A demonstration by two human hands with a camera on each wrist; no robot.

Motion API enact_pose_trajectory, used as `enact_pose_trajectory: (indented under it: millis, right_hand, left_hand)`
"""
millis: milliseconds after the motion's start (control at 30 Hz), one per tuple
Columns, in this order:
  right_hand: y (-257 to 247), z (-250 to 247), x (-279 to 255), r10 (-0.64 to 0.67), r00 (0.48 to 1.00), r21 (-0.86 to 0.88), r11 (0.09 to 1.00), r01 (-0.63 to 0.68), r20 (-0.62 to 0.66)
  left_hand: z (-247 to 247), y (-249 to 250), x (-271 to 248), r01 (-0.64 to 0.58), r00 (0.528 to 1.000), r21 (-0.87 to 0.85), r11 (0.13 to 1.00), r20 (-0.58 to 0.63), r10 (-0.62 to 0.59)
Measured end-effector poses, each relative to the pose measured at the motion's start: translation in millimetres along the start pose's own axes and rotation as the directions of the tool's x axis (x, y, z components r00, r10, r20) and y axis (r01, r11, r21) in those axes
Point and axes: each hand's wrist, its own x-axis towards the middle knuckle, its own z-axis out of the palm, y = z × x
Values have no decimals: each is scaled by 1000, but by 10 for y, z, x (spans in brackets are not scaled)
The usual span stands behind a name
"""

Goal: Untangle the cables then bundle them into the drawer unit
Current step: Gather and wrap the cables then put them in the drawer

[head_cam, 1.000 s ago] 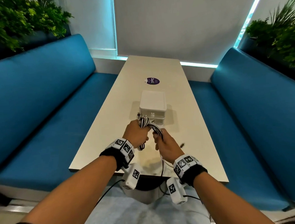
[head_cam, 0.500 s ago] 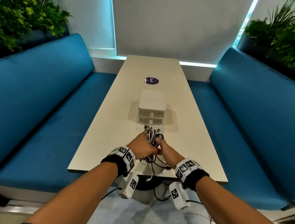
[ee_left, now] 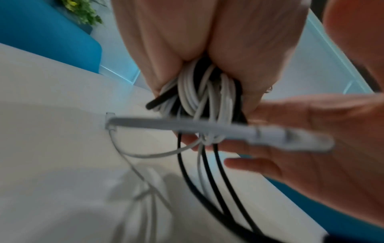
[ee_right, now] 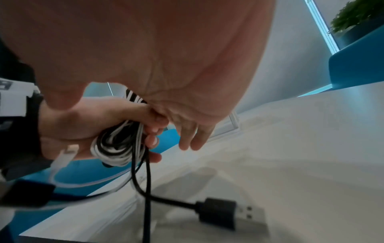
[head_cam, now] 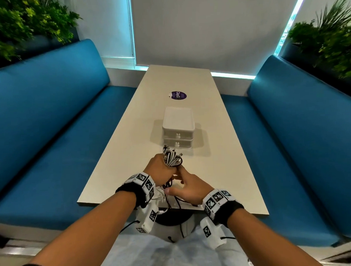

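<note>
Blue booth benches (head_cam: 39, 122) at nine and three o'clock, flanking a long pale table (head_cam: 222, 155) running toward twelve, with planters in both far corners. At table centre, toward twelve from the hands, a white drawer unit (head_cam: 178, 128), two drawers, both closed, bunny-shaped knobs facing six.

Just short of the unit, toward six: a mixed coil of white and black cables (head_cam: 171, 159), clamped in the left hand (head_cam: 160, 171), fingers curled tight round the loops. Loose tails hanging from the fist toward six, off the near table edge; a black USB plug (ee_right: 230, 213) lying on the tabletop, a white connector (ee_left: 290, 139) blurred in close view.

Right hand (head_cam: 187, 187) beside the coil at its three o'clock, fingers spread and relaxed, gripping nothing, brushing the trailing strands at most.

Likely handling: light, limp, springy stuff, prone to uncoiling once released; smooth jackets, slippery in a bunch. Best taken across the middle of the loops, not by a plug. Tails to be gathered first, a drawer opened after.
</note>
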Motion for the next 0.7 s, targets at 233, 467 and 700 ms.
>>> enact_pose_trajectory:
  millis: [233, 467, 700]
  right_hand:
    - [109, 160, 209, 99, 995, 350, 933, -86, -20]
    - [15, 154, 149, 27, 998, 470, 883, 0, -51]
    - [-13, 99, 122, 95, 995, 350, 933, -83, -19]
  left_hand:
    - [-43, -16, 10, 71, 994, -325, 943, -60, -96]
    - [-66, 157, -17, 62, 995, -453, 889, -39, -90]
    - [-20, 178, -4, 7, 991, -381, 924, -117, -56]
